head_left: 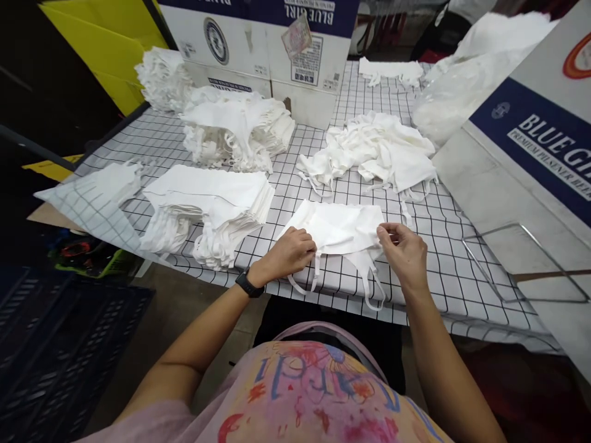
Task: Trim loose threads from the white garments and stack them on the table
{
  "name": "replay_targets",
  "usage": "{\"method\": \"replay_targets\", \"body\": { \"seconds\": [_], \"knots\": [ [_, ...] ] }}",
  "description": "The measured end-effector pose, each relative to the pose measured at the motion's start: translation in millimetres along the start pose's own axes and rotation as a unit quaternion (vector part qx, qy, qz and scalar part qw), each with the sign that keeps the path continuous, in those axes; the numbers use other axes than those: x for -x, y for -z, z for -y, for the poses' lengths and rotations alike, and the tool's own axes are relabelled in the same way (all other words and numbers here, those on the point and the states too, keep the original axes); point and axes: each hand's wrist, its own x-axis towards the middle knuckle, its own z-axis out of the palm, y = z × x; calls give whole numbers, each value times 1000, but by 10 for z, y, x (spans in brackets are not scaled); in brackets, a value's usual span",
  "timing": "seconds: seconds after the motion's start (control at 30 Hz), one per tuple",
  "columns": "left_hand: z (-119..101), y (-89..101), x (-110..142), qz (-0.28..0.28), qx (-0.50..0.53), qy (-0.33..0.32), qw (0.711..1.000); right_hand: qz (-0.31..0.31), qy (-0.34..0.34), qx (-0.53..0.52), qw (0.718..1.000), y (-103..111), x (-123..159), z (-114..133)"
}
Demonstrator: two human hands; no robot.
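Note:
A white strappy top (341,224) lies spread on the checked tablecloth near the front edge, its thin straps hanging toward me. My left hand (292,251), with a black watch on the wrist, is closed on the garment's lower left edge beside a strap. At the opposite side, my right hand (404,249) pinches the right edge between thumb and fingers. Left of these hands sits a neat stack of folded white tops (207,197), straps drooping at its front. Beyond the top lies a loose, crumpled heap of similar white garments (373,147).
Another stack of white garments (235,123) stands farther back, before a blue-and-white carton (263,55). A second carton (521,141) leans in on the right, with a bent metal wire frame (530,298) by it. A stuffed plastic bag (443,111) sits behind. Dark crates (60,344) are at floor level left.

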Motion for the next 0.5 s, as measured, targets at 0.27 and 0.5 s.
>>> {"method": "replay_targets", "body": {
  "seconds": [0.27, 0.5],
  "knots": [
    [124, 109, -165, -75, 39, 91, 992, -6, -10, 143, 990, -253, -606, -254],
    [368, 172, -622, 64, -16, 198, 978, 7, 24, 114, 993, -62, -708, -242]
  ]
}}
